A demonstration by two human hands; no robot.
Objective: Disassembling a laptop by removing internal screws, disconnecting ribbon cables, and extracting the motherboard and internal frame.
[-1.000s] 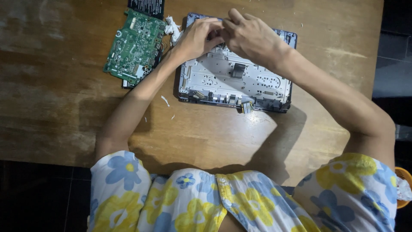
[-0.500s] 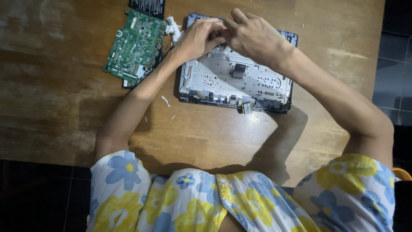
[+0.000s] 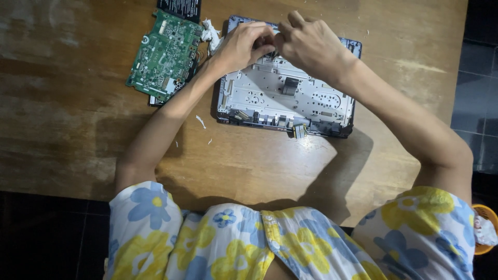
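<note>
An opened laptop base [image 3: 290, 101] with a silver metal inner plate lies on the wooden table [image 3: 67, 103]. Both my hands work at its far edge. My left hand [image 3: 244, 45] has its fingers curled and pinched on something small at the top of the base. My right hand [image 3: 311, 44] presses close beside it, fingers bent down onto the same spot. What they pinch is hidden by the fingers. A short flat ribbon cable [image 3: 299, 131] sticks out of the base's near edge.
A green circuit board [image 3: 165, 54] lies left of the base, on top of a dark flat part [image 3: 179, 8]. A crumpled white scrap [image 3: 210, 35] sits between them. Small white bits [image 3: 201, 122] lie on the wood. An orange container [image 3: 485, 228] is at far right.
Both hands stay at the far edge of the base; the fingers have shifted slightly. Nothing else has moved.
</note>
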